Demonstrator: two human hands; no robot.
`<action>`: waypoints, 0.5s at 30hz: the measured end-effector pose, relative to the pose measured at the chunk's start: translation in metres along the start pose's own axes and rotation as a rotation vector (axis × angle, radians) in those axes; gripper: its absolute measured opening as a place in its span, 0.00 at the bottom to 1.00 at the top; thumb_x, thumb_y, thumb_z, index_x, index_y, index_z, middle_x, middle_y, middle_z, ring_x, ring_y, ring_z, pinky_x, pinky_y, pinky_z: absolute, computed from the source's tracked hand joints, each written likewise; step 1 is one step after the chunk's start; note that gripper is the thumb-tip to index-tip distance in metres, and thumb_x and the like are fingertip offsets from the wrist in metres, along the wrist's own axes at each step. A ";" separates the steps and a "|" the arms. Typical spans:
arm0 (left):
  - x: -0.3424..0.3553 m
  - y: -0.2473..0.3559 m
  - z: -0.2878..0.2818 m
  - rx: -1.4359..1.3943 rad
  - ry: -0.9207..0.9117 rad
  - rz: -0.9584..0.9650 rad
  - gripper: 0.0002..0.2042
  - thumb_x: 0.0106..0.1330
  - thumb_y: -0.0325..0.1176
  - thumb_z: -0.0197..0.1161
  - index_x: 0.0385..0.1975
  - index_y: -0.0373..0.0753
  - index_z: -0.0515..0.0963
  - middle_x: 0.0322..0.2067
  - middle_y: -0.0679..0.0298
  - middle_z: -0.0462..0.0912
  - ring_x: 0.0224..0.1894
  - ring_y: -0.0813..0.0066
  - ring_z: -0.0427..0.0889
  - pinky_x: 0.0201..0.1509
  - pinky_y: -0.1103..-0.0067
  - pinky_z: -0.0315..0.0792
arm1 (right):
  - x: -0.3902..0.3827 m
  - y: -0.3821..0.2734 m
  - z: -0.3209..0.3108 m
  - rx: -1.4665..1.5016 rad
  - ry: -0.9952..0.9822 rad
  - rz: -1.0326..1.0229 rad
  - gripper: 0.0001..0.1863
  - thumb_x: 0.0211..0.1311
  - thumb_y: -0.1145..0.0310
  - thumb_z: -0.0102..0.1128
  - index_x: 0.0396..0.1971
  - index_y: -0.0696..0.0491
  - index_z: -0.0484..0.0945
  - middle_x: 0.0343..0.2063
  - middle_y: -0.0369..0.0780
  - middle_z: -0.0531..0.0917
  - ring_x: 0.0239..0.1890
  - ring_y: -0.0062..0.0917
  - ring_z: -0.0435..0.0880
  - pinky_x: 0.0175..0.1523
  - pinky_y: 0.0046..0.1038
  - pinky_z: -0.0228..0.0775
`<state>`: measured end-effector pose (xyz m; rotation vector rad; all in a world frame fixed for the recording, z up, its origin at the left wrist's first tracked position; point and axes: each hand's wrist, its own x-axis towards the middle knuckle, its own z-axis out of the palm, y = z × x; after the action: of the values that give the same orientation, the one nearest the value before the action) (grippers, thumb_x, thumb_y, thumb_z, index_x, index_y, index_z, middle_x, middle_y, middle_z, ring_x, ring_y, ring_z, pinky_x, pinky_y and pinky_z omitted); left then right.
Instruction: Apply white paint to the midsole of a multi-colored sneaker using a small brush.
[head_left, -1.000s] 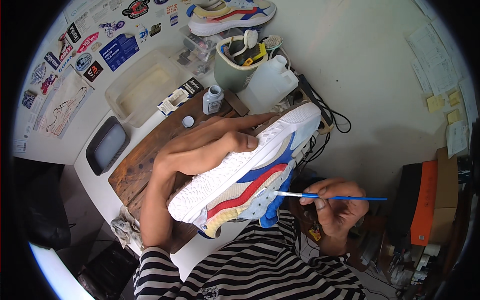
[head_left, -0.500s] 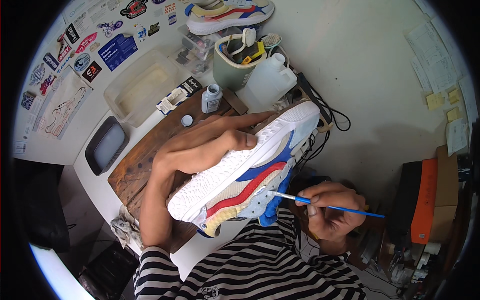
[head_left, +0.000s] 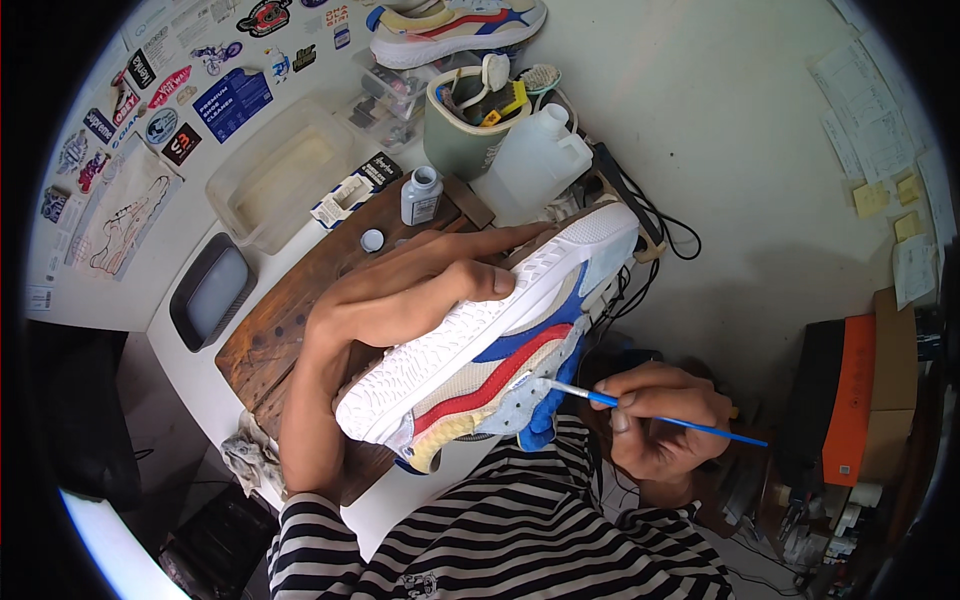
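A sneaker (head_left: 510,350) with a white sole and beige, red, blue and pale-blue upper is tilted on its side above the table. My left hand (head_left: 410,290) grips it from the sole side, thumb pressed on the sole and fingers reaching behind. In a pinch, my right hand (head_left: 665,420) holds a thin paintbrush (head_left: 690,427) with a blue handle. Its bristles touch the pale-blue eyelet panel. A small open bottle (head_left: 421,196) stands on the wooden board beyond my left hand, and its round cap (head_left: 372,241) lies beside it.
A matching sneaker (head_left: 460,35) rests at the back on clear boxes. Nearby are a green bin (head_left: 470,130) of brushes, a translucent jug (head_left: 535,165), a plastic tub (head_left: 275,180) and a dark-framed lamp (head_left: 212,290). Black cables (head_left: 665,220) trail beyond the shoe; orange and brown boxes (head_left: 850,400) stand right.
The paintbrush has tipped slightly, its handle end a bit lower, while its bristles stay near the same eyelet area. The sneaker and my left hand look unmoved.
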<state>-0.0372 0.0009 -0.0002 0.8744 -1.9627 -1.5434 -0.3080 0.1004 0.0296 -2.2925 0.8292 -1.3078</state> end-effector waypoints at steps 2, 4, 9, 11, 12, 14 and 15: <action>0.001 -0.004 0.003 -0.009 0.014 0.007 0.38 0.65 0.51 0.48 0.74 0.36 0.65 0.46 0.41 0.87 0.42 0.57 0.84 0.51 0.71 0.74 | -0.001 0.002 0.000 -0.017 0.038 0.001 0.10 0.55 0.78 0.70 0.36 0.59 0.78 0.28 0.49 0.88 0.23 0.26 0.89 0.26 0.24 0.82; 0.002 -0.005 0.003 -0.018 0.027 0.017 0.38 0.65 0.51 0.48 0.74 0.36 0.65 0.45 0.41 0.87 0.43 0.57 0.84 0.51 0.71 0.74 | -0.001 -0.001 -0.001 -0.003 -0.009 -0.018 0.10 0.56 0.78 0.70 0.37 0.59 0.78 0.29 0.49 0.88 0.24 0.26 0.89 0.26 0.24 0.83; 0.002 -0.005 0.005 -0.003 0.051 0.058 0.38 0.65 0.51 0.48 0.74 0.36 0.65 0.43 0.41 0.87 0.42 0.56 0.85 0.50 0.70 0.74 | 0.006 -0.008 -0.002 -0.069 -0.039 -0.068 0.10 0.56 0.78 0.69 0.37 0.59 0.78 0.29 0.49 0.88 0.23 0.27 0.89 0.25 0.25 0.83; 0.001 -0.002 0.002 0.005 0.032 0.045 0.38 0.65 0.52 0.47 0.74 0.35 0.65 0.43 0.41 0.87 0.41 0.56 0.85 0.49 0.70 0.74 | 0.009 -0.010 -0.003 -0.088 -0.027 -0.065 0.10 0.55 0.79 0.69 0.37 0.59 0.78 0.29 0.48 0.87 0.23 0.28 0.88 0.25 0.25 0.83; 0.001 -0.001 0.001 0.013 0.010 0.034 0.38 0.65 0.52 0.47 0.73 0.35 0.65 0.42 0.42 0.87 0.39 0.56 0.85 0.48 0.70 0.75 | 0.014 -0.012 -0.002 -0.079 -0.090 -0.101 0.09 0.58 0.78 0.67 0.37 0.59 0.77 0.28 0.49 0.86 0.24 0.30 0.89 0.27 0.26 0.84; 0.001 0.000 0.001 0.032 0.008 0.040 0.38 0.66 0.52 0.47 0.73 0.35 0.65 0.42 0.42 0.87 0.39 0.56 0.85 0.47 0.70 0.75 | 0.016 -0.013 -0.001 -0.069 -0.154 -0.137 0.08 0.61 0.77 0.65 0.36 0.60 0.75 0.28 0.49 0.85 0.25 0.31 0.89 0.28 0.26 0.85; 0.001 0.000 0.001 0.051 0.008 0.044 0.37 0.66 0.52 0.47 0.73 0.35 0.65 0.41 0.42 0.87 0.38 0.56 0.85 0.46 0.70 0.75 | 0.014 -0.011 -0.001 -0.087 -0.143 -0.126 0.08 0.61 0.77 0.66 0.37 0.59 0.75 0.28 0.49 0.85 0.25 0.31 0.89 0.28 0.27 0.85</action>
<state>-0.0390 0.0011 -0.0004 0.8508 -2.0097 -1.4694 -0.2998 0.0995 0.0460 -2.5085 0.7173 -1.1624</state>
